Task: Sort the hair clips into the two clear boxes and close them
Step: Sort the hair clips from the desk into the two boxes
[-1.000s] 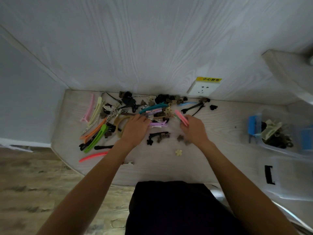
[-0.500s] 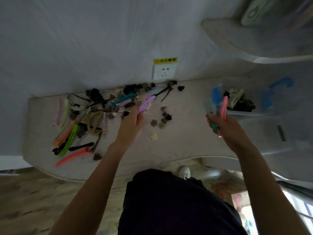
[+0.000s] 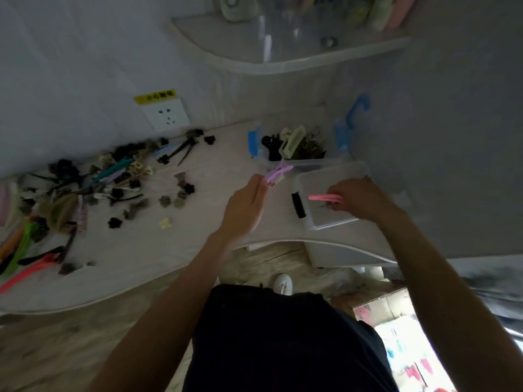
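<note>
The counter (image 3: 175,250), pale wood grain with a curved near edge, ran along the wall and carried everything. The landmark for these notes was the near clear box (image 3: 325,222), the one with a black latch on its left side, lying open toward the right end of the counter.

Well to the left of that box, a wide heap of hair clips (image 3: 93,193) spread over the counter: long flat clips in orange, green, coral and teal, plus many small dark claw clips scattered toward the box.

Just behind the near box stood the far clear box (image 3: 311,162) with blue latches, open, already holding dark clips and a pale green claw clip (image 3: 293,142).

Above and behind, a corner shelf (image 3: 283,58) held blurred items. A wall socket (image 3: 167,114) with a yellow label sat on the wall, left of the far box.

The right hand (image 3: 359,199) reached over the near box, fingers curled, pinching a pink clip (image 3: 324,197) that lay level inside the box's outline. The left hand (image 3: 244,205), just left of the box, gripped a bunch of purple-pink clips (image 3: 278,172) pointing toward the far box.
</note>
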The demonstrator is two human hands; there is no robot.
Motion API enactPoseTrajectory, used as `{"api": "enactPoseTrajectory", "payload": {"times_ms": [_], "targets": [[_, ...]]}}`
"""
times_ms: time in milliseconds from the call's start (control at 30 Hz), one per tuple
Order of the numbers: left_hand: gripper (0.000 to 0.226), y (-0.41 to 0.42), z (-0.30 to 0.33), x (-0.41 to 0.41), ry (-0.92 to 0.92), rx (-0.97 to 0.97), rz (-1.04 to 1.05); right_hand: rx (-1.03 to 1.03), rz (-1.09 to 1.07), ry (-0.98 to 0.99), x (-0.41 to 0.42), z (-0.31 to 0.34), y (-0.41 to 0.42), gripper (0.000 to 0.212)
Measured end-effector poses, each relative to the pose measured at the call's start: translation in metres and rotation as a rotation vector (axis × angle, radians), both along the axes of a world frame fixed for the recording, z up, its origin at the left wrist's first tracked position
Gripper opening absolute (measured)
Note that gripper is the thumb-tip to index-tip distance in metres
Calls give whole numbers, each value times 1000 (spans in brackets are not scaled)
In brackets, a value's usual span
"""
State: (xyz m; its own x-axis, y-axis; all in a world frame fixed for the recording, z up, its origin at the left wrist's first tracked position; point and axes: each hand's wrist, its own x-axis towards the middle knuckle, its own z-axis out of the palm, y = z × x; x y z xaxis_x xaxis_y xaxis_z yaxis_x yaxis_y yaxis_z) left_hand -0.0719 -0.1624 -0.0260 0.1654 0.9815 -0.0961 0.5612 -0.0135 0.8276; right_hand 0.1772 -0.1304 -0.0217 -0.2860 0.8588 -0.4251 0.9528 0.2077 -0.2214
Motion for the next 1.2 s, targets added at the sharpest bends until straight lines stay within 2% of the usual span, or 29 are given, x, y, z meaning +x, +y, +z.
{"api": "enactPoseTrajectory", "payload": {"times_ms": [133, 400, 500, 567, 667, 733, 800, 933, 1000, 1100, 1200], "targets": [[24, 6, 1, 30, 108, 95, -73, -71, 83, 45, 10, -11, 6, 22], [32, 34, -26, 106, 404, 111, -314, 151, 13, 85, 42, -10, -11, 15], [46, 37, -27, 106, 416, 69, -349, 192, 4, 74, 42, -12, -14, 18], [47, 33, -26, 96, 395, 83, -378, 185, 33, 58, 38, -14, -11, 21], [37, 21, -30, 74, 334, 227, -298, 123, 94, 70, 27, -19, -4, 28], [34, 12, -35, 63, 333, 246, -205, 48, 133, 82, 20, -22, -1, 44], [32, 6, -40, 56, 334, 236, -179, -12, 81, 130, 16, -21, -2, 58], [36, 5, -43, 50, 375, 253, -218, 135, -52, 315, 24, -21, -21, 49], [39, 5, -44, 45, 391, 236, -195, 222, -54, 280, 29, -30, -37, 46], [41, 5, -47, 29, 411, 240, -162, 217, -75, 241, 21, -49, -54, 57], [42, 4, -49, 7, 426, 225, -131, 211, -91, 309, -4, -53, -56, 53]]}}
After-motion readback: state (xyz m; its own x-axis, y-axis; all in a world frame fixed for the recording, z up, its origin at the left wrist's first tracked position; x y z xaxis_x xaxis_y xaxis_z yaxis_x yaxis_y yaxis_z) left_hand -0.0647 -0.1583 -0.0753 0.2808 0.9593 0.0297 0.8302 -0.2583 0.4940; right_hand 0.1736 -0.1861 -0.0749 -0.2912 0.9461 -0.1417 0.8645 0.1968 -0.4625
